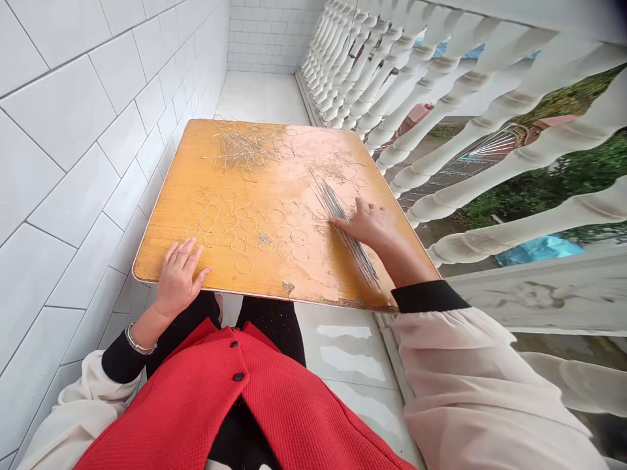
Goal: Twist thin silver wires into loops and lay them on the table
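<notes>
A worn wooden board [304, 170] with a peeling orange-yellow surface lies across my lap. My left hand [179, 277] rests flat and open on its near left edge, just left of several thin pale rings [235, 225] laid out in overlapping rows. The nearest ring almost meets my thumb. My right hand [365, 223] lies on a long bundle of thin grey strands [337, 212], fingers slightly spread, pressing without a visible grip. The bundle's lower part runs beneath my hand and wrist. A tangled heap of fine pale fibres [247, 147] sits at the board's far edge.
A white tiled wall [88, 156] runs along the left, and a white balustrade [465, 111] runs along the right. Tiled floor [262, 98] stretches beyond the board. My red buttoned vest [230, 391] and cream sleeves fill the bottom of the view.
</notes>
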Demonstrator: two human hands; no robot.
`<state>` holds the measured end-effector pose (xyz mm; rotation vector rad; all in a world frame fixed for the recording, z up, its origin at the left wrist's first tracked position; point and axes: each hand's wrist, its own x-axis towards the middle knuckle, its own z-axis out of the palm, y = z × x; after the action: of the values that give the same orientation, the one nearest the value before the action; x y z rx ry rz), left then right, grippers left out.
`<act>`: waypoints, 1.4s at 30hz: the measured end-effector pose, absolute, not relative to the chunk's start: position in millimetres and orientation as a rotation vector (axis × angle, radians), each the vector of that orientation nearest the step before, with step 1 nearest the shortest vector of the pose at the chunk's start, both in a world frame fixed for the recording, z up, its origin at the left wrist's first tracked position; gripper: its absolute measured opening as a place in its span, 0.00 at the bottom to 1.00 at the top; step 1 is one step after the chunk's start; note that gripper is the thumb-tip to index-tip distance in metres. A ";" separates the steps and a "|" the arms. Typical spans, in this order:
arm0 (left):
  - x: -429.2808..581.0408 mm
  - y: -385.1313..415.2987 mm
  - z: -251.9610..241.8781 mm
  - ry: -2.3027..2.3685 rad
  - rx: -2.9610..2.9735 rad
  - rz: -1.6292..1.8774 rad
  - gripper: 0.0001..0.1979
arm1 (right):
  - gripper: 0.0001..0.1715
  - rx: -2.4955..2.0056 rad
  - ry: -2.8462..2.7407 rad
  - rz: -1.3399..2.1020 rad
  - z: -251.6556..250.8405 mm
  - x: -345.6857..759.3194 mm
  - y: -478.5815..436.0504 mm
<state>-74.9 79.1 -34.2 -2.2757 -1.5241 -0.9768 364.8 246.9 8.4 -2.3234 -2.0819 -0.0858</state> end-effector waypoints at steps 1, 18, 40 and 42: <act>-74.2 78.8 -34.3 -1.515 -2.266 -0.972 0.23 | 0.49 -2.353 -2.087 -0.048 7.4 365.5 250.9; -67.2 76.7 -31.7 -1.532 -2.294 -0.954 0.21 | 0.26 -2.340 -2.002 -0.184 10.9 374.5 290.2; -109.8 179.1 14.5 -2.020 -2.509 -0.434 0.39 | 0.39 -1.537 -2.378 0.061 -21.5 270.6 201.4; -102.8 182.2 14.8 -2.054 -2.502 -0.328 0.38 | 0.39 -1.525 -2.460 0.064 -22.7 269.5 201.4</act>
<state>-102.8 182.2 14.8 -2.5019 -2.0542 -0.3282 269.5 201.4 -22.7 -1.5250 -2.4604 0.0640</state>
